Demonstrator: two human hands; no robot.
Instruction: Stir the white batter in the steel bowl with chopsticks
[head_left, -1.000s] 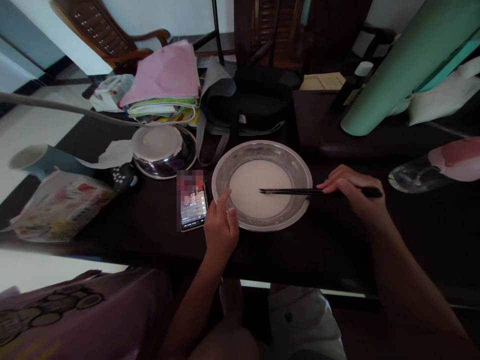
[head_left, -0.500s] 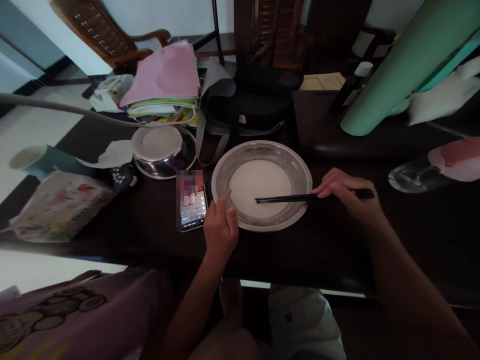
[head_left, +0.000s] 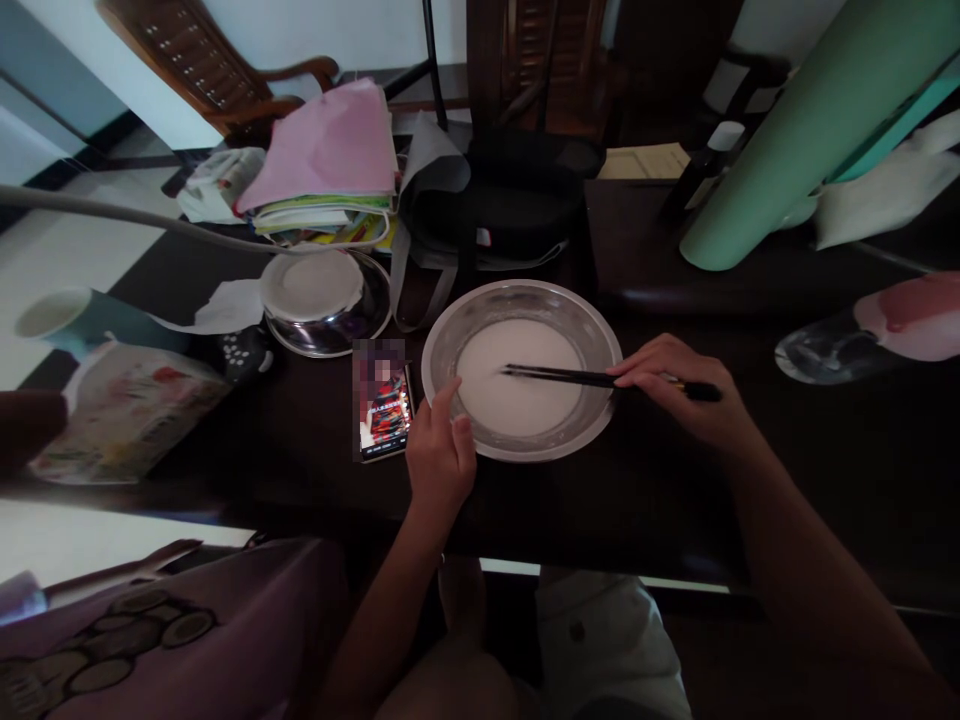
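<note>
A wide steel bowl [head_left: 592, 340] holding white liquid [head_left: 517, 395] sits on the dark table in front of me. My left hand [head_left: 441, 455] grips the bowl's near-left rim, thumb over the edge. My right hand [head_left: 679, 395] is closed on a pair of dark chopsticks [head_left: 559, 375], whose tips lie in the liquid near the bowl's middle. A phone [head_left: 384, 415] with a lit screen lies just left of my left hand.
A smaller steel bowl [head_left: 326, 300] with a white lid stands at the back left, with a tissue pack [head_left: 124, 405], a cup [head_left: 56, 315], stacked papers [head_left: 326, 165] and a black bag [head_left: 510, 215] nearby. A green roll [head_left: 795, 140] and a clear bottle [head_left: 862, 340] lie right. Another person's sleeve [head_left: 150, 630] shows lower left.
The chopstick tips have swung left and further into the liquid, and my right hand has moved left with them. The phone screen's picture has changed. My left hand stays on the rim.
</note>
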